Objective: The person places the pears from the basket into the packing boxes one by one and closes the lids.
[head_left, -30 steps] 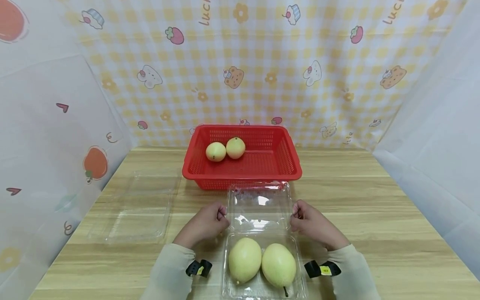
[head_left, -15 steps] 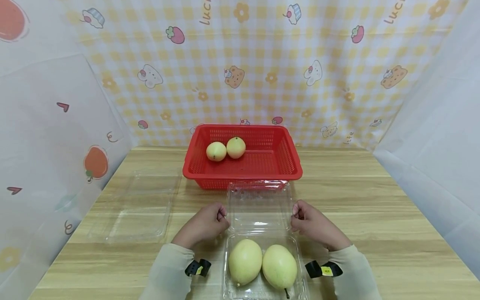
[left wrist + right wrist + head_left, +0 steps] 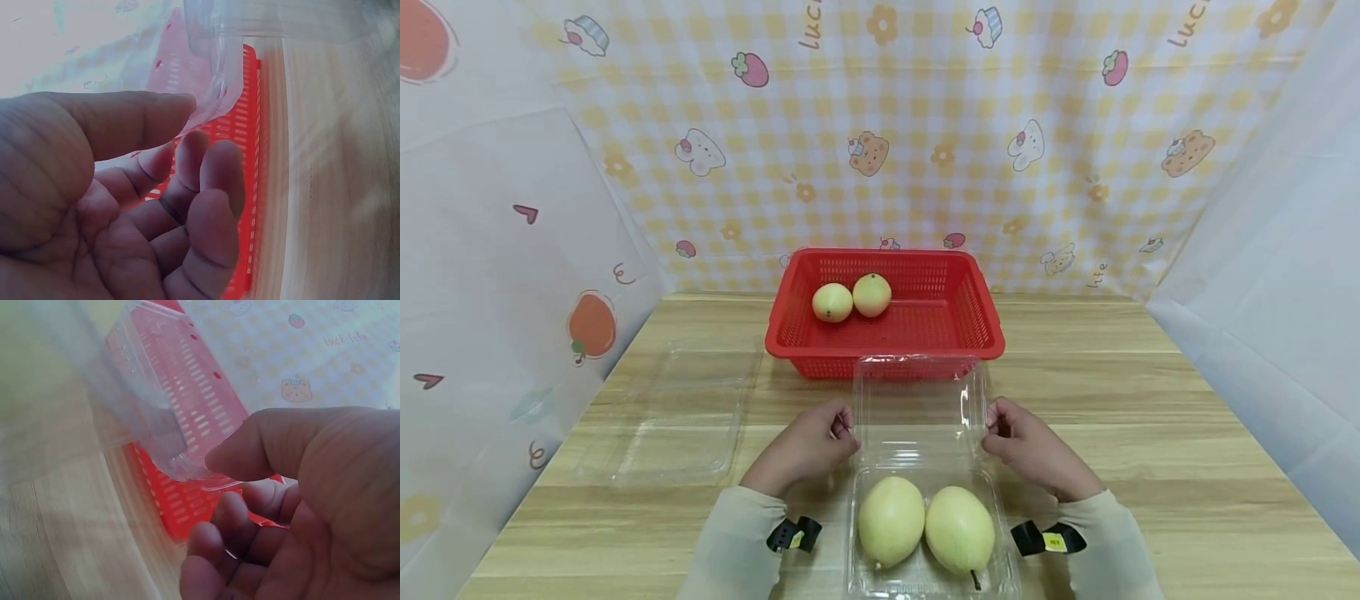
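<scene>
My left hand pinches, thumb over bent fingers! My right hand mirrors it, both thumbs pointing inward.

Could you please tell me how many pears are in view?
4: the first pear and second pear lie side by side in the open clear clamshell; the third pear and fourth pear sit toward the left in the red basket.

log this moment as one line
left grip: pinches lid; right grip: pinches lid; lid: open; clamshell base: two pears; red basket: two pears
</scene>
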### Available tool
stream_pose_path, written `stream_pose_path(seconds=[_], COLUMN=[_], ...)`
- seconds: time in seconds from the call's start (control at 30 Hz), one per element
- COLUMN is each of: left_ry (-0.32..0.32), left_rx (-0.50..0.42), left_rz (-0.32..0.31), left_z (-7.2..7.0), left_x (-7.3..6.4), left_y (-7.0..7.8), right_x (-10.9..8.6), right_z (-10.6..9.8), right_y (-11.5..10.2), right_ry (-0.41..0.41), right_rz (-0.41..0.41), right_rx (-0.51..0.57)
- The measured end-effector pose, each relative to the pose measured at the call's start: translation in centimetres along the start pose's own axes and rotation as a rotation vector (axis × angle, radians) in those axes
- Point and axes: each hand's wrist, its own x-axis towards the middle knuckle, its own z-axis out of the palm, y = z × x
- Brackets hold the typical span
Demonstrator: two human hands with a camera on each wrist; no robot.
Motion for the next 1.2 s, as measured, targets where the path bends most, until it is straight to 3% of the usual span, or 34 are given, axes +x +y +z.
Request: stream_pose_path(seconds=[0.43, 0.67, 0.9, 1.2], left_ry=[0.043, 0.055, 0.086, 0.093], left_rx=[0.070, 0.071, 0.082, 0.038], left_rz=[0.035, 0.029, 0.079, 0.048], left_z=[0.49, 0.41, 0.13, -0.05], left_x=[0.52, 0.66, 0.71, 0.82], left_y=[-0.48, -0.42, -0.05, 0.11], right_x=[0.03, 0.07, 0.17, 0.25], right_z=[0.18, 0.13, 0.06, 0.06], right_y=[-0.01, -0.02, -0.27, -0.32], right_ry=[0.002, 0.054, 0.078, 0.095], right_rz=[-0.021, 0.001, 0.023, 0.034], right_rx=[-0.054, -0.075, -0.055, -0.018])
